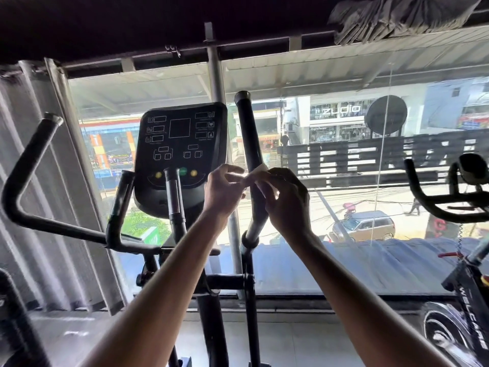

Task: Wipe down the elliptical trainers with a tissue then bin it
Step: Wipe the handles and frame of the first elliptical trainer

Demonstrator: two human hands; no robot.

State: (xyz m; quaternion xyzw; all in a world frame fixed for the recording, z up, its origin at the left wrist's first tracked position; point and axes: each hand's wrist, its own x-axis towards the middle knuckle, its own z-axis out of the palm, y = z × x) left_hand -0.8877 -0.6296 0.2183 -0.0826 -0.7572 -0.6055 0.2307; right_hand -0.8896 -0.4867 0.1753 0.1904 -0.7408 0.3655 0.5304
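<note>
At far left, the elliptical's bent handlebar (29, 165); next, the dark console (182, 144) with yellow and green buttons. Beside it, left hand (223, 192) pinches one end of the white tissue (258, 172) and right hand (288, 200) pinches the other. It crosses the upright handle pole (248, 128); contact unclear. Exercise bike (463, 287) at right edge, well apart.

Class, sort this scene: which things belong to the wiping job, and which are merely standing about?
Job: tissue, pinched by left hand and right hand; elliptical trainer handlebar; console.
Standing about: exercise bike; curtain; parked car outside.
</note>
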